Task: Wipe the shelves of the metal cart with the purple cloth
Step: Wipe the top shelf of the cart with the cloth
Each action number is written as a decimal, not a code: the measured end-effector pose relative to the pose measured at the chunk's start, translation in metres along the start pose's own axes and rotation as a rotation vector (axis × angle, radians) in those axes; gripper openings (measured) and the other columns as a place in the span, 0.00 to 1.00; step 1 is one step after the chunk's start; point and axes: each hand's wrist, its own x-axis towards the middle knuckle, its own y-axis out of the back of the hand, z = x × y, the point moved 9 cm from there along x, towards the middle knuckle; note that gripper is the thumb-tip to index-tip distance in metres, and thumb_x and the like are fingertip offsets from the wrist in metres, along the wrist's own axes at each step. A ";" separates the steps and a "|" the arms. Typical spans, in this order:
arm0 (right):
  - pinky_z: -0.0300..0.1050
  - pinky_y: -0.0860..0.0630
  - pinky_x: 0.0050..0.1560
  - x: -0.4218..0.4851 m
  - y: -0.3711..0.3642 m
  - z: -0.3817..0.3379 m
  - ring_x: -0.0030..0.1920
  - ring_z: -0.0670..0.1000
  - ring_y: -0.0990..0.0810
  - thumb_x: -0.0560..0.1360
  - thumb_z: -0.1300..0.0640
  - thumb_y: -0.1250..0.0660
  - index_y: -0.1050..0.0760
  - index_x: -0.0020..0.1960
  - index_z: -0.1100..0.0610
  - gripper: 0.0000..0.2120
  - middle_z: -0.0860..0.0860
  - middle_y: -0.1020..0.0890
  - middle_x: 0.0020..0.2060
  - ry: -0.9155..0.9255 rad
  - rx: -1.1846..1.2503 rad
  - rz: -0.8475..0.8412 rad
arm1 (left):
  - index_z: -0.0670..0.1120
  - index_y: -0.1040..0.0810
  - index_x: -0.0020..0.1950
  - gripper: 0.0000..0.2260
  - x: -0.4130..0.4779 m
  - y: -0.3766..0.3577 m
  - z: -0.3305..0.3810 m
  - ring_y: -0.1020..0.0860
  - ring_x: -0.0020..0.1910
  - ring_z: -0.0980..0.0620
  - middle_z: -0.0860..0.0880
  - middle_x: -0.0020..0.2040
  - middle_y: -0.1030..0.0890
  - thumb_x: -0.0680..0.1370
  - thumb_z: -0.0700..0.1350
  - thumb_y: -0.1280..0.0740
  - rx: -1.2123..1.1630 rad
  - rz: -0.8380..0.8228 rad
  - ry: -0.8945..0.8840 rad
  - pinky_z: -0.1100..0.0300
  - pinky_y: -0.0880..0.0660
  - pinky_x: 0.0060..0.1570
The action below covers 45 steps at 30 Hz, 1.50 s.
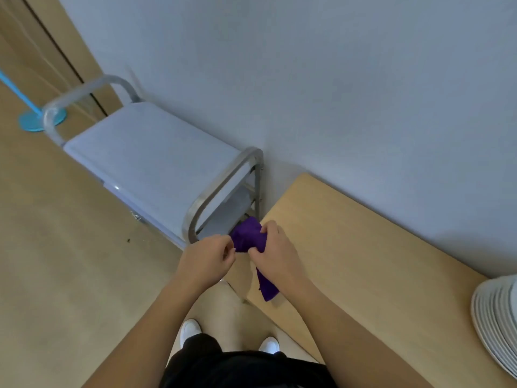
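the purple cloth is held in the air between both hands, just near of the metal cart's near end rail and left of the wooden bench. the right hand has its grip closed around the bunched middle of the cloth, and a loose tail hangs down near the wrist. the left hand pinches the cloth's left edge between thumb and fingertips. the cart's top shelf lies far and to the left of both grips, its long axis running away along the wall. it carries nothing and is not yet touched by the cloth. the lower shelves show only through the end frame. judgement: the left hand is nearer the top shelf, but the right holds the bulk, so the wipe likely starts from the near right end.
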 end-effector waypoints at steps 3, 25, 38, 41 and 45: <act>0.35 0.32 0.26 0.008 -0.011 -0.038 0.30 0.41 0.26 0.66 0.42 0.39 0.41 0.50 0.38 0.16 0.37 0.31 0.40 0.072 0.005 -0.014 | 0.52 0.22 0.48 0.08 -0.012 0.012 -0.032 0.23 0.40 0.57 0.55 0.42 0.20 0.79 0.51 0.40 0.005 0.024 0.054 0.56 0.22 0.42; 0.37 0.34 0.32 0.115 -0.172 -0.346 0.36 0.44 0.26 0.70 0.52 0.36 0.37 0.53 0.43 0.15 0.44 0.29 0.45 0.238 0.005 -0.077 | 0.51 0.23 0.50 0.08 0.010 0.150 -0.335 0.22 0.40 0.57 0.55 0.44 0.20 0.79 0.50 0.41 -0.021 0.138 0.145 0.57 0.22 0.40; 0.37 0.33 0.30 0.247 -0.250 -0.422 0.35 0.44 0.26 0.70 0.52 0.35 0.36 0.54 0.43 0.15 0.45 0.29 0.44 0.236 -0.035 -0.074 | 0.51 0.22 0.51 0.09 0.102 0.191 -0.460 0.22 0.41 0.55 0.54 0.45 0.20 0.80 0.51 0.41 0.003 0.132 0.153 0.58 0.23 0.39; 0.38 0.33 0.30 0.296 -0.265 -0.432 0.35 0.44 0.26 0.70 0.52 0.35 0.36 0.53 0.43 0.15 0.45 0.30 0.44 0.198 -0.017 -0.077 | 0.50 0.22 0.56 0.10 0.141 0.206 -0.487 0.21 0.47 0.53 0.54 0.51 0.20 0.80 0.50 0.41 0.006 0.138 0.141 0.57 0.23 0.42; 0.40 0.29 0.33 0.342 -0.281 -0.441 0.38 0.47 0.25 0.71 0.52 0.35 0.36 0.56 0.44 0.16 0.45 0.29 0.47 0.169 -0.025 -0.083 | 0.50 0.25 0.64 0.13 0.179 0.212 -0.516 0.23 0.52 0.53 0.52 0.59 0.23 0.80 0.50 0.40 0.029 0.123 0.153 0.60 0.26 0.44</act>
